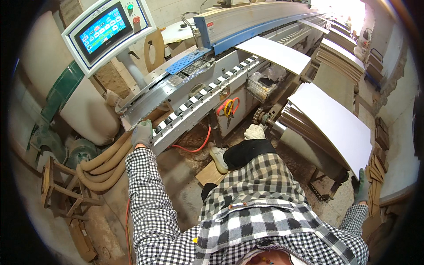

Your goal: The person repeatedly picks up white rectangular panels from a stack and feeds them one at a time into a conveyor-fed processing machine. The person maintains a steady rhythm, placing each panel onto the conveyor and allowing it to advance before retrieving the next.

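Note:
My left hand (142,133), in a grey and green work glove, rests at the near end of the machine's roller rail (198,99); whether its fingers grip the rail is unclear. Far to the right, my right hand (361,187), also gloved, is at the near corner of a white panel (334,126). That panel lies askew on a stack of brown-edged boards (298,122) on a roller conveyor. My right fingers are partly hidden by the panel's edge. Another white panel (275,53) lies across the machine's rail farther back.
A touchscreen control panel (104,32) stands at upper left. Scissors (229,109) with coloured handles hang on the machine's side near a wire basket (261,86). Ribbed hoses (106,169) and a wooden stool (63,188) are at left. More board stacks (341,56) stand behind; a red hose crosses below the rail.

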`<state>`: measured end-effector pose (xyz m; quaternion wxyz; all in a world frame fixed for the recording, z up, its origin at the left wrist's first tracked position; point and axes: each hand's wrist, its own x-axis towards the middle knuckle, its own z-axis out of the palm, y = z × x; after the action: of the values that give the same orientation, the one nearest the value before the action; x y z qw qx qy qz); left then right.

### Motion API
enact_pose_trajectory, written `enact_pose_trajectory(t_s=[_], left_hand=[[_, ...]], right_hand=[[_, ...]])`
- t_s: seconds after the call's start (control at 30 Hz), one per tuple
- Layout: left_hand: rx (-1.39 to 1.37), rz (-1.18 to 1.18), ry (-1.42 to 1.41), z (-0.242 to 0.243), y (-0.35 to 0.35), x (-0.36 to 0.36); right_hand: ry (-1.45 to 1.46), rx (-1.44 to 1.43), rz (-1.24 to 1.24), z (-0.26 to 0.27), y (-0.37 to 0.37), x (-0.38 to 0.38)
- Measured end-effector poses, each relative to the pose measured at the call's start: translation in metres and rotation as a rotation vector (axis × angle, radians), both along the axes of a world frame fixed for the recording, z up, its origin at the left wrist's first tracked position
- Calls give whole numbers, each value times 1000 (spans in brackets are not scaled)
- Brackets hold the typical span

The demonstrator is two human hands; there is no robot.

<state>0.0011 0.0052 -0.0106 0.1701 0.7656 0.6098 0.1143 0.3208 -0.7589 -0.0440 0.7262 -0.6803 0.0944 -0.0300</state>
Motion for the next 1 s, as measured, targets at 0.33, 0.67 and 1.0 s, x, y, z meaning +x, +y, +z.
enact_pose_trajectory(t_s=[0.33,0.67,1.0], left_hand=[[-1,11,1,10,-9,3],[-55,25,42,14,-11,2],[-2,64,48,10,-11,4]], right_hand=[[-296,-92,567,-16,132,-64],[-10,436,741,40,202,-98],[-478,125,1275,20,340,-82]])
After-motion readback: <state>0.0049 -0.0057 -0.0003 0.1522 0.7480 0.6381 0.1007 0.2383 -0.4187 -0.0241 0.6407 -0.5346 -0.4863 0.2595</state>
